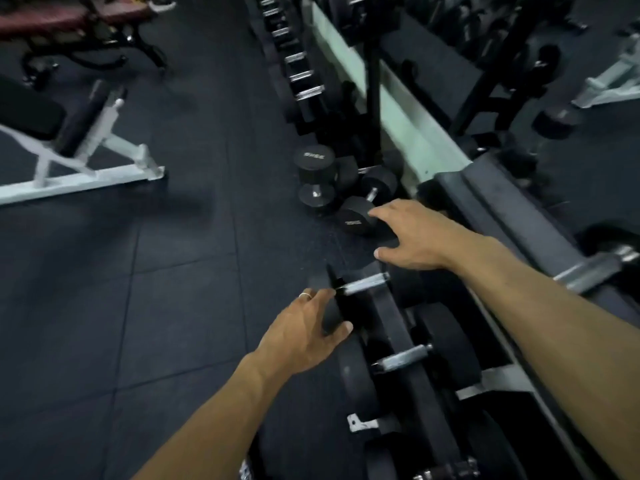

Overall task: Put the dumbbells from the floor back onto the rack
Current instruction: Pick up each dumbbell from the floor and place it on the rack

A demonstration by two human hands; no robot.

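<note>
Two black round-headed dumbbells lie on the dark rubber floor beside the rack: one standing on end (315, 174), the other (362, 211) lying tilted against it. My right hand (412, 237) hovers with fingers spread just over the near head of the lying dumbbell, holding nothing. My left hand (308, 330), a ring on one finger, rests against the front head of a racked dumbbell (367, 284) on the lower shelf of the rack (398, 334); fingers apart, not closed around it.
The rack runs along a mirrored wall (408, 126) on the right, with several more dumbbells (304, 77) racked farther back and one (405, 358) nearer. A white-framed bench (86, 168) stands at left, a maroon bench (69, 19) behind it.
</note>
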